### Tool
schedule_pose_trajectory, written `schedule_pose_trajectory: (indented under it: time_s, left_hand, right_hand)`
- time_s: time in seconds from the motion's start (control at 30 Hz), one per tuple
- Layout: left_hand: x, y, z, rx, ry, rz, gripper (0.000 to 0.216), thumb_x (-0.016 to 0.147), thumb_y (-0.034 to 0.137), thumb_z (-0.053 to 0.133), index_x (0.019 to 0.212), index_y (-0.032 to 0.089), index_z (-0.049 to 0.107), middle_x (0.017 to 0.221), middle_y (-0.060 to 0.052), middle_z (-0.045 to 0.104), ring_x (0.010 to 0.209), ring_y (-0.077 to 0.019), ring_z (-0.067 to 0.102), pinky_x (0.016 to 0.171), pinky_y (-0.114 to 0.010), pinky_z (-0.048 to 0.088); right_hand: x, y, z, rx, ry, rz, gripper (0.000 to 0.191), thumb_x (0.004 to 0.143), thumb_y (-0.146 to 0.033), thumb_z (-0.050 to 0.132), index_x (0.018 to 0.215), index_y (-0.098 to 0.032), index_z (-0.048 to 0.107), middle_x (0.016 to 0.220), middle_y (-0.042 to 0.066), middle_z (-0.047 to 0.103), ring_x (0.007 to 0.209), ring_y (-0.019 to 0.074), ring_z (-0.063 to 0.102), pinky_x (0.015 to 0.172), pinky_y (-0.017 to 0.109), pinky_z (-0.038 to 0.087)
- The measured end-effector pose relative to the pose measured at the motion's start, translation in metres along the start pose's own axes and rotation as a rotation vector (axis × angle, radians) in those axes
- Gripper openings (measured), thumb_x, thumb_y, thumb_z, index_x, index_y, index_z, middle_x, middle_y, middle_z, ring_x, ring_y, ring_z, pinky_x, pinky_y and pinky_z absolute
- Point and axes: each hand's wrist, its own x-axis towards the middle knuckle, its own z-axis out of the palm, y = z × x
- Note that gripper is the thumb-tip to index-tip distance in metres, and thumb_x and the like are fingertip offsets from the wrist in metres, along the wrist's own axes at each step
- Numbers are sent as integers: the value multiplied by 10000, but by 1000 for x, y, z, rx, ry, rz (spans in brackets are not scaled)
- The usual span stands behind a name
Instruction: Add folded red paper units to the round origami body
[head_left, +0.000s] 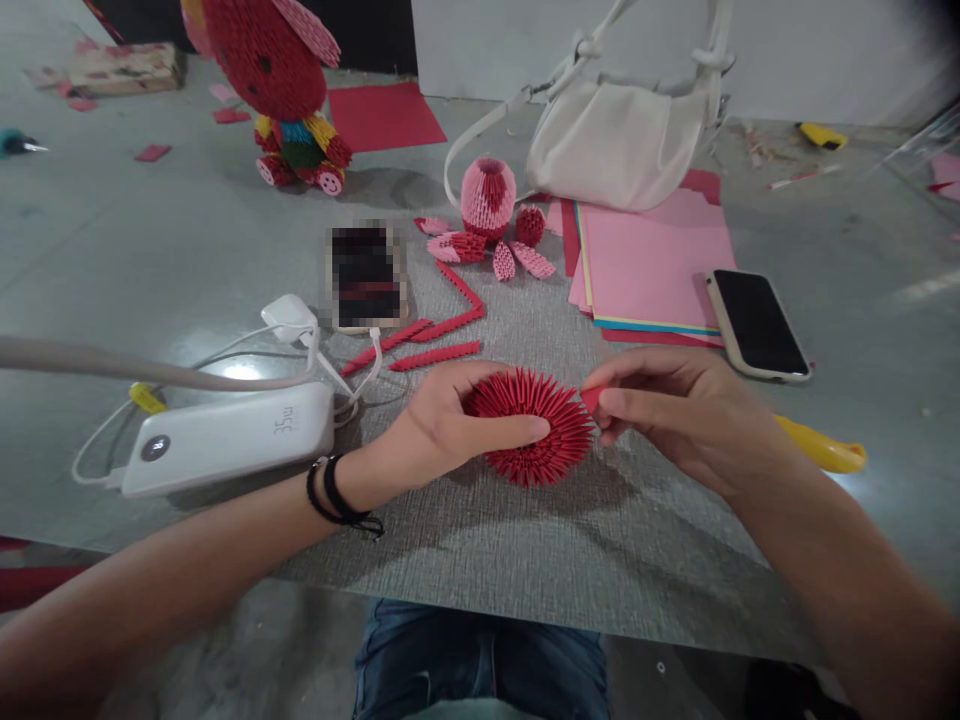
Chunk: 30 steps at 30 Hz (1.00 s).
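My left hand (465, 420) grips a round, spiky piece of red 3D origami (534, 460) by its left side, the thumb lying across its middle. Between the thumb and fingers of my right hand (660, 405) is a small folded red paper piece (595, 399), held at the right rim of the origami disc. Whether it touches the disc's points I cannot tell. Just beyond lie strips of linked red paper pieces (435, 354). Further back stands a pink and red origami body (489, 200) with several smaller origami parts (457, 246) around its base.
A white power bank (232, 440) with cables lies on the left, wired to a pixelated phone (367, 275). Paper sheets (660, 260), a white handbag (615, 145) and another phone (759, 322) are to the right. A yellow object (825, 447) lies behind my right wrist. An origami figure (281, 90) stands at the back.
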Motion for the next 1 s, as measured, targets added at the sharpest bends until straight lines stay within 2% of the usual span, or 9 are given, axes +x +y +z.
schedule_pose_trajectory:
  time_s: [0.4, 0.7, 1.0]
  left_hand:
    - [1, 3, 2, -2, -7, 33, 203, 697, 193, 904, 844, 158, 768, 786, 8, 722, 696, -112, 623, 625, -191, 528]
    - [1, 2, 2, -7, -15, 36, 208, 700, 191, 900, 863, 159, 774, 805, 0, 738, 704, -121, 634, 634, -200, 533]
    - [0, 4, 1, 43, -9, 27, 176, 702, 166, 889, 824, 161, 763, 766, 20, 710, 671, -105, 604, 596, -181, 506]
  right_hand:
    - [3, 2, -1, 95, -25, 167, 187, 680, -323, 945, 795, -230, 831, 646, -10, 710, 547, 100, 651, 509, 202, 577]
    - [3, 0, 2, 93, -12, 167, 184, 665, -319, 946, 760, -226, 818, 627, -18, 664, 538, 90, 584, 499, 210, 539]
    - [3, 0, 1, 89, -11, 182, 174, 665, -306, 940, 769, -230, 823, 626, -20, 669, 542, 92, 594, 496, 213, 530]
